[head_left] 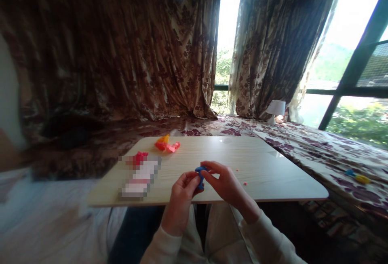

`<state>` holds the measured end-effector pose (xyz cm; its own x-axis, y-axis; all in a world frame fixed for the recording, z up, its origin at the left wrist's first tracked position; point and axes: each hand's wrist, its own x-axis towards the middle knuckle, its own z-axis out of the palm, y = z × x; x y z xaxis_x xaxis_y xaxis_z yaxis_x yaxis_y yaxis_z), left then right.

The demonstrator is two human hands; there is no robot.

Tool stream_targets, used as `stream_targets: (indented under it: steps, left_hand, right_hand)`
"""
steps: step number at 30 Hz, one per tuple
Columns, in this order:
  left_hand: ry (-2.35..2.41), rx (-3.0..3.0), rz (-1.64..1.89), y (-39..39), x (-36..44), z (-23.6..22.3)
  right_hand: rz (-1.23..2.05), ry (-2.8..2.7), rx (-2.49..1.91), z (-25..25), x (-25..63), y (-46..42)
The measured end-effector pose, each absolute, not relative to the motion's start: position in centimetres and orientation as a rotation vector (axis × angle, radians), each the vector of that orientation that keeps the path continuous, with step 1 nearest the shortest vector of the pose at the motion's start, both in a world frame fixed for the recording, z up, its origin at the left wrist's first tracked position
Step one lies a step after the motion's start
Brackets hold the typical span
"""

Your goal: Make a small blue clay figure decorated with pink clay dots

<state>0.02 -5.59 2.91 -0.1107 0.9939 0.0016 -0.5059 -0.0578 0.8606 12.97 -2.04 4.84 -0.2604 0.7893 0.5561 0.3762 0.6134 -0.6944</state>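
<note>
Both of my hands meet over the near edge of a light wooden table (242,163). My left hand (182,193) and my right hand (222,181) pinch a small blue piece of soft clay (200,175) between their fingertips, fingers closed on it. Further back on the table lies a pile of orange and pink clay pieces (167,144). A red lump (140,157) rests at the left, next to a blurred-out package (140,178).
Patterned brown curtains (121,53) hang behind the table, with bright windows (348,45) at the right. A small white lamp (276,110) stands on the floral-covered ledge (333,151). Blue and yellow bits (358,176) lie at the far right. A tiny pink crumb (245,183) sits on the table.
</note>
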Motion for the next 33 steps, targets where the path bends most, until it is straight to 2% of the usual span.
stream_targets:
  steps: [7,13,18,24,33]
  left_hand:
    - [1.061,1.003,1.657,-3.9,-0.4,2.0]
    - [1.251,1.327,1.676,-1.8,-1.4,1.3]
    - [1.393,1.571,1.603,-1.2,-1.5,-0.1]
    - [1.457,1.64,1.499,-1.3,-1.9,-0.7]
    - [1.453,1.629,1.517,-1.2,-1.9,-0.8]
  right_hand:
    - [0.502,-1.875,-0.855,5.5,13.2,-2.3]
    - [0.418,-1.734,-0.927,6.2,18.2,-2.1]
    - [0.321,-1.736,-1.163,4.6,21.4,-1.6]
    - [0.222,-2.066,-1.525,2.9,19.4,-2.0]
    - [0.122,-2.127,-1.696,2.8,18.1,-1.9]
